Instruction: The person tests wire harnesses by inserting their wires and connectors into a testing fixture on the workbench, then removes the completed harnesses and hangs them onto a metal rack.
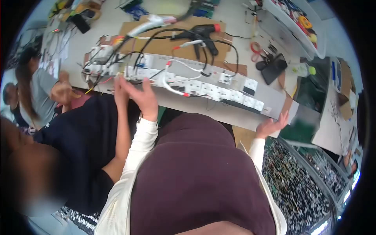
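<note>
A long row of white sockets [209,91] lies on a grey board along the table's front edge, with black and white cables looping over it. My left hand [144,98] is raised in front of the row's left part, fingers spread and nothing seen in it. Beside it, nearly touching, is a co-worker's hand [120,89] at the sockets. At the right end of the board my right hand [273,124] is held palm up with its fingers apart, holding nothing. A white cable with red ends [166,78] crosses the sockets between my hands.
Behind the sockets lie a black glue gun [201,36] on cardboard, red scissors [256,49], a black phone-like object [274,69] and a bottle [303,69]. A co-worker in dark clothing [84,141] sits close at my left. Bins of small parts [293,180] stand at lower right.
</note>
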Demonstrator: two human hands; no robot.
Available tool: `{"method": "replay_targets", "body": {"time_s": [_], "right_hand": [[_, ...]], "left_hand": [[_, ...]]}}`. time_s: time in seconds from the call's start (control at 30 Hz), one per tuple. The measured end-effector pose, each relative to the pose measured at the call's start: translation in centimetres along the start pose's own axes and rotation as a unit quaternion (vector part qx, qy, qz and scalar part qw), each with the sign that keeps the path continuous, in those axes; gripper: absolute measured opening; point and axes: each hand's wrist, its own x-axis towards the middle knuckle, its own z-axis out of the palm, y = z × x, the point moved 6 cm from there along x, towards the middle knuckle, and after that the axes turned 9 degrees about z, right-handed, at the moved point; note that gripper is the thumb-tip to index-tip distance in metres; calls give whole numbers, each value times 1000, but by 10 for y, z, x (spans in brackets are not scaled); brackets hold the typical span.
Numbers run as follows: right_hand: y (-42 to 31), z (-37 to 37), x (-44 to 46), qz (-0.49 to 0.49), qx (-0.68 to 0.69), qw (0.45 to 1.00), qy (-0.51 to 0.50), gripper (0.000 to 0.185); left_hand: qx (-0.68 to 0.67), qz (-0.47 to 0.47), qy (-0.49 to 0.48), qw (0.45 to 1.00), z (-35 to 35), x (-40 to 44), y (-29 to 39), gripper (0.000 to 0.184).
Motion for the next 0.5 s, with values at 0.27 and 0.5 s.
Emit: {"method": "replay_targets", "body": {"time_s": [0.27, 0.5], "right_hand": [[-265, 76, 43, 48, 338, 851, -399, 104], [-315, 42, 137, 155, 537, 623, -547, 33]], "left_hand": [[-175, -61, -49, 981, -13, 72, 12, 22], [-182, -22, -274, 944, -73, 81, 89, 47]]}}
